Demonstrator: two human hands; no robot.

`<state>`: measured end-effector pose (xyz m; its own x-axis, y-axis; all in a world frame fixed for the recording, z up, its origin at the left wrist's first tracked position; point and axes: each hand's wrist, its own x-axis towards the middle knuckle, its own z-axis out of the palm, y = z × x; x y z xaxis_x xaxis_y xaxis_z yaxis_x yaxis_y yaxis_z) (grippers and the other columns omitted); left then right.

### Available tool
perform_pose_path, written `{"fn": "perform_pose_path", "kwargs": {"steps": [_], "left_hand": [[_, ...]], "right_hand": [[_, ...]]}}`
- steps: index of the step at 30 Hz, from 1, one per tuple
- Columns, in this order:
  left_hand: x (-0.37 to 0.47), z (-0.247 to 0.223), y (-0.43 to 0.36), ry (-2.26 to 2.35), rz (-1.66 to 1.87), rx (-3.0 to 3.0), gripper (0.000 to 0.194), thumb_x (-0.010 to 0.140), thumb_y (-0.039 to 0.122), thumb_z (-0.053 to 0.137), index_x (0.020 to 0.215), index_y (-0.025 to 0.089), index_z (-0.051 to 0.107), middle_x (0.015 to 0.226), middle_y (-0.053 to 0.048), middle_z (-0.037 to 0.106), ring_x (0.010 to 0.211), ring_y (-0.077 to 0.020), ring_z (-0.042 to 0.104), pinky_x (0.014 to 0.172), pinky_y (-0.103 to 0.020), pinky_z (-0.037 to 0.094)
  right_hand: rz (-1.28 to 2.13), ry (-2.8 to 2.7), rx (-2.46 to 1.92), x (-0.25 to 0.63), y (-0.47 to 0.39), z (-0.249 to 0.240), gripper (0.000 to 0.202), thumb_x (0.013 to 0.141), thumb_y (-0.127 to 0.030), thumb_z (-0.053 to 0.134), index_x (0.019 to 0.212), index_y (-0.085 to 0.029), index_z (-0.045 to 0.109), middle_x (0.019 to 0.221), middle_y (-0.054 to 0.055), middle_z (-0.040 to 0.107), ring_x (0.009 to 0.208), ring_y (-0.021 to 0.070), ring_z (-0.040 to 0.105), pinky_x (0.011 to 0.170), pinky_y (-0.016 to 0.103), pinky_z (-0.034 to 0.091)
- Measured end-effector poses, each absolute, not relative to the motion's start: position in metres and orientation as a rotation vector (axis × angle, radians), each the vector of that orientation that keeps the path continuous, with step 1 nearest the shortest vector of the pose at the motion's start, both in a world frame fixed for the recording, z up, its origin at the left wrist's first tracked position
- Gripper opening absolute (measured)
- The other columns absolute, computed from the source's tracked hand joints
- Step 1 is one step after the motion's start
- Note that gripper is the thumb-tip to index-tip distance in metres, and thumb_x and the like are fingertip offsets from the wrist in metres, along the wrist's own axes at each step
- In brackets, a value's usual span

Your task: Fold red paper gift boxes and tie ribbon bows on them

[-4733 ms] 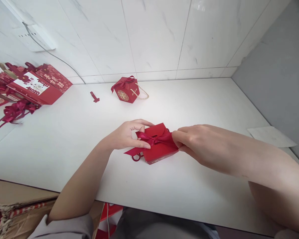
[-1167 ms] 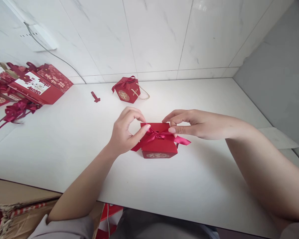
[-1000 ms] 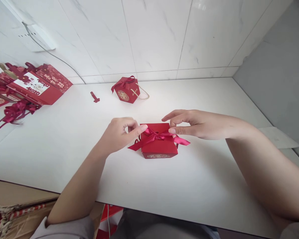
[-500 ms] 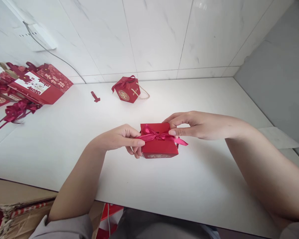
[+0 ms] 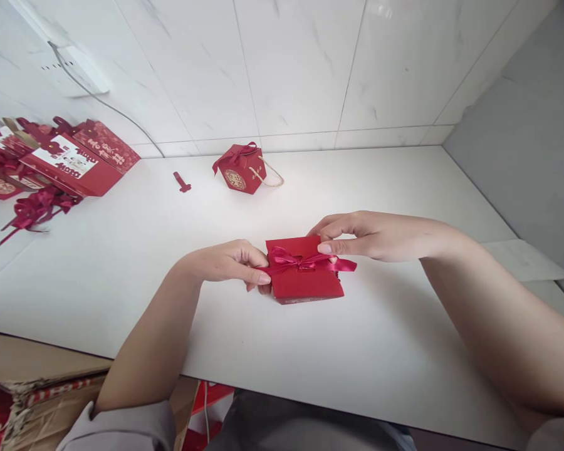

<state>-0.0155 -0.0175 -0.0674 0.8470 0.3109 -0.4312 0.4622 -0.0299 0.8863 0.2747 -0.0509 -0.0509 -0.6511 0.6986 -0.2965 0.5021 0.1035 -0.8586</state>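
Observation:
A red gift box [image 5: 308, 287] stands on the white table in front of me. Across its top lies a shiny crimson ribbon [image 5: 291, 262] tied in a bow over the middle. My left hand [image 5: 232, 264] pinches the ribbon's left end between thumb and fingers at the box's left edge. At the right, my right hand [image 5: 348, 238] has its thumb and index finger closed on the ribbon near the bow, while its other fingers rest behind the box, partly hidden.
Behind stands a finished-looking red box [image 5: 239, 170] with a bow and a rope handle. Beside it lies a small red tag [image 5: 182, 181]. Red boxes [image 5: 82, 164] and crimson ribbons [image 5: 37, 210] crowd the left. A torn cardboard box [image 5: 51, 401] sits below the table edge.
The box has turned slightly and its front has tipped, showing less of the front face. My left hand has shifted slightly along with the ribbon's left end.

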Motion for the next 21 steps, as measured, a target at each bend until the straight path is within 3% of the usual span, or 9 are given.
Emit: {"fn": "perform_pose_path", "kwargs": {"steps": [4, 7, 9, 12, 17, 21], "left_hand": [[-0.015, -0.063, -0.022, 0.662, -0.162, 1.699, 0.023, 0.088, 0.031, 0.064, 0.073, 0.015, 0.07, 0.077, -0.003, 0.07, 0.072, -0.0124, 0.061, 0.064, -0.02, 0.047], [-0.014, -0.059, -0.025, 0.746, -0.124, 1.69, 0.022, 0.087, 0.037, 0.066, 0.085, 0.017, 0.073, 0.082, -0.004, 0.072, 0.077, -0.0145, 0.066, 0.07, -0.022, 0.052], [-0.012, -0.058, -0.026, 0.793, -0.063, 1.669, 0.029, 0.089, 0.042, 0.062, 0.082, 0.016, 0.073, 0.079, -0.005, 0.072, 0.075, -0.0149, 0.067, 0.07, -0.023, 0.054], [-0.011, -0.06, -0.026, 0.835, 0.026, 1.65, 0.035, 0.091, 0.043, 0.06, 0.076, 0.015, 0.072, 0.074, -0.006, 0.071, 0.069, -0.0139, 0.067, 0.067, -0.023, 0.054], [-0.013, -0.063, -0.025, 0.783, 0.028, 1.636, 0.026, 0.089, 0.038, 0.065, 0.078, 0.015, 0.073, 0.074, -0.005, 0.07, 0.069, -0.0127, 0.066, 0.066, -0.022, 0.054], [-0.013, -0.064, -0.024, 0.76, 0.019, 1.65, 0.026, 0.09, 0.037, 0.063, 0.079, 0.015, 0.072, 0.076, -0.005, 0.071, 0.071, -0.0122, 0.067, 0.067, -0.021, 0.053]], "right_hand": [[1.575, -2.164, -1.093, 0.271, -0.055, -0.046, 0.033, 0.085, -0.055, 0.061, 0.09, -0.025, 0.073, 0.137, 0.004, 0.056, 0.107, 0.0278, 0.063, 0.082, 0.034, 0.05], [1.502, -2.219, -1.048, 0.27, -0.055, -0.046, 0.029, 0.085, -0.053, 0.063, 0.084, -0.026, 0.073, 0.143, 0.001, 0.051, 0.127, 0.0303, 0.052, 0.094, 0.036, 0.048], [1.484, -2.241, -1.047, 0.271, -0.053, -0.049, 0.026, 0.085, -0.052, 0.064, 0.086, -0.027, 0.075, 0.144, 0.001, 0.05, 0.133, 0.0312, 0.047, 0.099, 0.038, 0.046], [1.503, -2.229, -1.039, 0.27, -0.05, -0.053, 0.027, 0.084, -0.052, 0.065, 0.085, -0.028, 0.077, 0.144, 0.002, 0.051, 0.135, 0.0332, 0.045, 0.102, 0.042, 0.044], [1.588, -2.085, -0.916, 0.267, -0.047, -0.057, 0.031, 0.085, -0.051, 0.066, 0.077, -0.023, 0.077, 0.137, 0.006, 0.058, 0.136, 0.0309, 0.045, 0.101, 0.04, 0.044], [1.698, -1.976, -0.748, 0.267, -0.045, -0.062, 0.025, 0.086, -0.045, 0.068, 0.085, -0.022, 0.077, 0.137, 0.007, 0.057, 0.134, 0.0287, 0.047, 0.1, 0.04, 0.045]]}}
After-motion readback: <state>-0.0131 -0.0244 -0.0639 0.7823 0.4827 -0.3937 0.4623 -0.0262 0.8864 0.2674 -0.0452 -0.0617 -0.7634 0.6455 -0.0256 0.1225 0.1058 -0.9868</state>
